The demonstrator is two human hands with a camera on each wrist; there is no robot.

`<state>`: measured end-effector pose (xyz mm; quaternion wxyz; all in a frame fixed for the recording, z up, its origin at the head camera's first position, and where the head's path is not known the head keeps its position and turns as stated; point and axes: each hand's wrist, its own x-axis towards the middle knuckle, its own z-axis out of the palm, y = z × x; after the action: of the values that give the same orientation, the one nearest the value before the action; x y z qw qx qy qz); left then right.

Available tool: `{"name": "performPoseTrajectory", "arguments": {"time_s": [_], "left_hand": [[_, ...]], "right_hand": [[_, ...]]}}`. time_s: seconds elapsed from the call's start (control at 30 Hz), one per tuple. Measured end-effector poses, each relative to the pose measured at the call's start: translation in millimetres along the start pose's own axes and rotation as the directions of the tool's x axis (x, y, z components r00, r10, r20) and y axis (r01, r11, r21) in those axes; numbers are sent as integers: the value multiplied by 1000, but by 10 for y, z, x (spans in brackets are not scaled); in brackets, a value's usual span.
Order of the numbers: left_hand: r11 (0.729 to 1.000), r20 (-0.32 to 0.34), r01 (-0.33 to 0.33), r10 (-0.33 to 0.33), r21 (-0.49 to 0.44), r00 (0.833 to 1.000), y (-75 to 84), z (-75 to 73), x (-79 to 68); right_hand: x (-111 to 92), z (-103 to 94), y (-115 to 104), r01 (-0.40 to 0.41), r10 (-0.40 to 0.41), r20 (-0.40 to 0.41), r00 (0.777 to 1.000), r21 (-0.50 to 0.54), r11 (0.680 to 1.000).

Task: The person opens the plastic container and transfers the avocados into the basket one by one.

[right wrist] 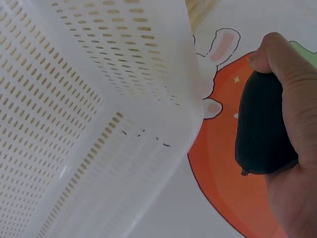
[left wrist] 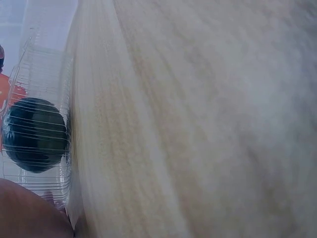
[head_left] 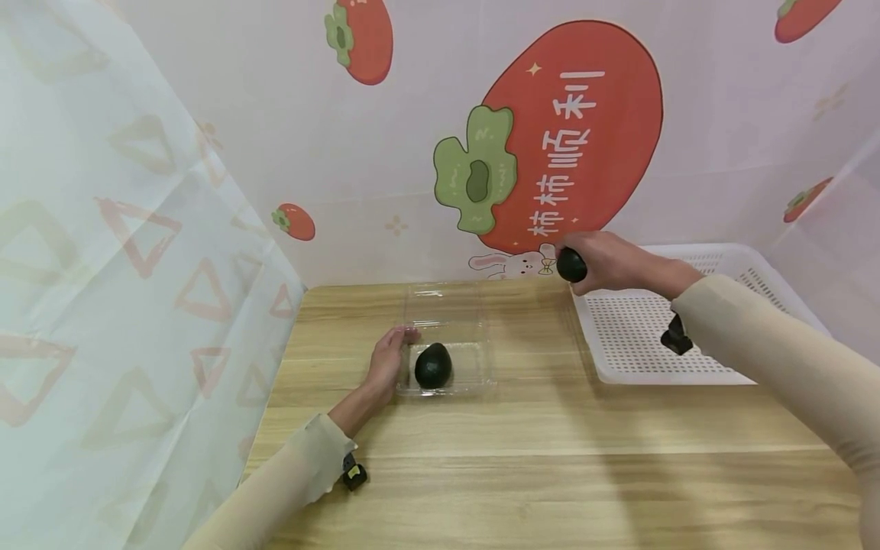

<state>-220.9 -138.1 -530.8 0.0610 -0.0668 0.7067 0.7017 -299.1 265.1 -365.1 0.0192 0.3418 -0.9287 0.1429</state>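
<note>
Bright, even head view, soft shadows on table (head_left: 509, 489), glints on clear container (head_left: 470, 374), left wrist view hazy

The big printed persimmon (head_left: 608, 130) reads "柿柿顺利".

Clear box (head_left: 469, 365): below frame centre, lid (head_left: 443, 305) open toward the top. Boxed avocado (head_left: 433, 367): dark green, glossy, in the box's left half. Held avocado (head_left: 571, 265): also dark green, gripped aloft right of centre.

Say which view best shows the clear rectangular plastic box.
Head view: the box appears open and nearly whole. The left wrist view shows its ribbed side, close but partial; the right wrist view, none.
</note>
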Motion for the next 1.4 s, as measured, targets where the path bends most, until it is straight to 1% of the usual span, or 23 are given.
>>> {"name": "performPoseTrajectory", "arguments": {"time_s": [0.13,0.23,0.4,0.67,0.97,1.4], "left_hand": [[1000,3,-6,6,-3,1000,3,-1,-5],[1000,2,-8,8,-8,1000,5,-4,-8],[1000,1,-13,13,1,1000,10,8,-26],[1000,6,-26,26,1,1000,8,19,-23],[1000,-9,-22,22,13,1000,19,17,-22],[999,-30,-28,29,18,999,12,29,-11]], "right_hand": [[-20,-11,52,-38,38,13,999,-11,999],[-26,-21,93,-51,52,24,998,-14,999],[-36,-25,184,-50,50,29,998,-20,999],[-72,-27,281,-78,79,29,996,-32,996],[-77,12,400,-67,68,22,997,-19,998],[-91,87,522,-119,119,35,992,-10,993]]}}
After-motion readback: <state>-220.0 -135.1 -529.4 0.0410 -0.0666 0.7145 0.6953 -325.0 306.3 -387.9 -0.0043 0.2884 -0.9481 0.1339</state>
